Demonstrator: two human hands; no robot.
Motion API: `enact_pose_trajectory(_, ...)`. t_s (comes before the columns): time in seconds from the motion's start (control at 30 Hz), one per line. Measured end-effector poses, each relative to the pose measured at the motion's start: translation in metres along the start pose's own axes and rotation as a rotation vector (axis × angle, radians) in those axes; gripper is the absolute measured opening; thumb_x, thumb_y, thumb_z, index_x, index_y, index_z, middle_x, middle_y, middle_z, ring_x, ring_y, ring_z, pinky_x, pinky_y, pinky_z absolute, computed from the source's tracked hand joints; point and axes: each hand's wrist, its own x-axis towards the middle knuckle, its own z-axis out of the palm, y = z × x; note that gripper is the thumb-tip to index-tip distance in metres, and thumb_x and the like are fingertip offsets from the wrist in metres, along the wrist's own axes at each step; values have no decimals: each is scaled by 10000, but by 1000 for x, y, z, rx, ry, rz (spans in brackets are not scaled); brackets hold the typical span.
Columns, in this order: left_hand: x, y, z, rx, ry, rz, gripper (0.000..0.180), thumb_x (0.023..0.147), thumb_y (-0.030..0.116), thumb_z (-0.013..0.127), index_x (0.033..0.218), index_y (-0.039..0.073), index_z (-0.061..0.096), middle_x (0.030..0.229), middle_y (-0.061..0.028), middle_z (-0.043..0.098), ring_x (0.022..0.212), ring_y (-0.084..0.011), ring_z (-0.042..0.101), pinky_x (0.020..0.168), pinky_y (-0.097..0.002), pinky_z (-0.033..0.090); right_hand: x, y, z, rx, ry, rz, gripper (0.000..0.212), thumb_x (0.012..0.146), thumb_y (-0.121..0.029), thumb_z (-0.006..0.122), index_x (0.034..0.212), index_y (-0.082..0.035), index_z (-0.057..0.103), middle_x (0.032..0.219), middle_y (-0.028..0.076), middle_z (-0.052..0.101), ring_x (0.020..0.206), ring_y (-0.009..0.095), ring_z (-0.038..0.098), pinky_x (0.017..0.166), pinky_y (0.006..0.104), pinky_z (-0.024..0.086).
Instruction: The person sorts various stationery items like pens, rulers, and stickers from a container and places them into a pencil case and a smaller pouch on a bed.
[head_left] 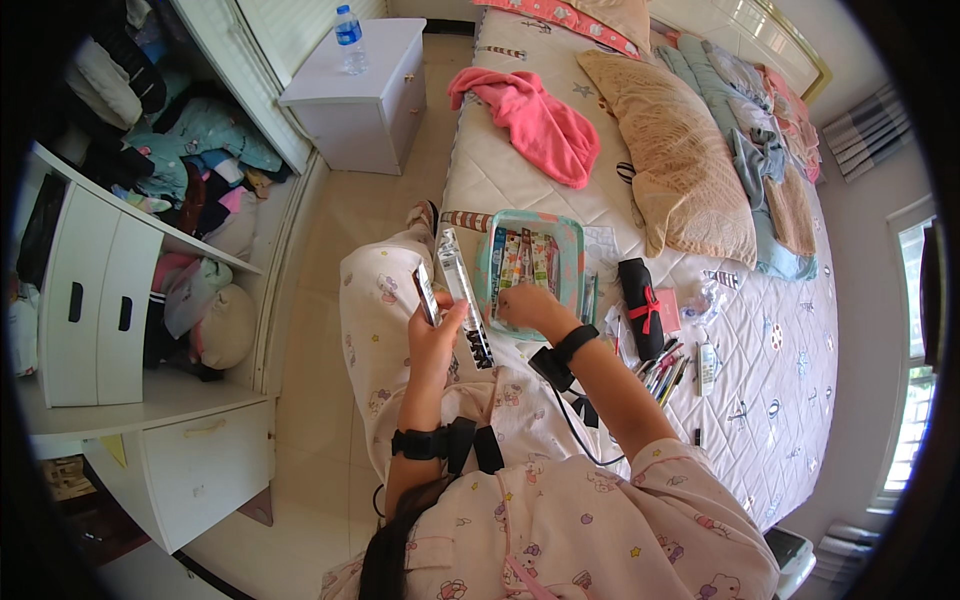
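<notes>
My left hand (pixel 437 335) is closed round two slim packets above my lap. One is a long, narrow, clear-and-white packet (pixel 460 285) with a black patterned lower end; the other is a shorter, dark flat packet (pixel 426 292) with pale edges. What exactly they contain is too small to tell. To their right stands a mint-green basket (pixel 573 232) with an orange pattern, holding several colourful flat packets (pixel 527 255) side by side. My right hand (pixel 537 308) reaches over its near end, fingers curled down inside. Whatever those fingers grip is hidden.
Right of the basket lie a black roll with a red ribbon (pixel 641 308), several pens (pixel 663 375), a white remote-like device (pixel 707 368) and crumpled clear plastic (pixel 706 300). A pink cloth (pixel 530 118) and a tan pillow (pixel 672 165) lie farther back. A bottle (pixel 351 40) stands on the nightstand (pixel 350 90).
</notes>
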Motion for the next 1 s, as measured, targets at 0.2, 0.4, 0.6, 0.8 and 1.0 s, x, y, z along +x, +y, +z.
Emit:
enact_pose_trajectory(0.2, 1, -4, -1, -19, 0, 11, 212, 769, 193, 648, 843, 19, 551, 575, 37, 473, 425, -14, 322, 390, -183, 227, 8, 14, 12, -29, 168, -52, 197, 686, -215, 558, 738, -45, 643, 723, 177, 612, 696, 340, 599, 650, 423, 487)
enact_pose_trajectory(0.4, 0, -2, -1, -15, -13, 15, 195, 776, 186, 639, 827, 20, 550, 584, 29, 483, 425, -14, 323, 388, -184, 228, 6, 9, 3, 31, 202, -15, 171, 678, -190, 566, 732, -47, 644, 717, 176, 612, 695, 339, 603, 656, 416, 494)
enact_pose_trajectory(0.6, 1, -4, -1, -4, -13, 5, 190, 779, 186, 635, 823, 22, 551, 574, 33, 480, 424, -14, 322, 390, -185, 230, 1, 4, -3, 17, 160, 6, 147, 661, -131, 567, 710, -15, 643, 739, 207, 610, 721, 341, 613, 668, 409, 501)
enact_pose_trajectory(0.8, 0, -3, -1, -21, -1, 10, 186, 777, 179, 639, 826, 24, 549, 596, 25, 490, 424, -15, 323, 390, -187, 230, -1, 8, -7, 96, 237, 51, 139, 647, -148, 582, 738, -45, 606, 703, 166, 605, 694, 342, 595, 659, 407, 490)
enact_pose_trajectory(1.0, 0, -2, -1, -17, 5, 3, 187, 779, 182, 638, 834, 30, 545, 596, 26, 487, 425, -15, 323, 386, -185, 232, 0, 20, 1, 327, 364, 41, 142, 647, -104, 616, 749, -23, 563, 678, 155, 599, 677, 325, 599, 619, 394, 484)
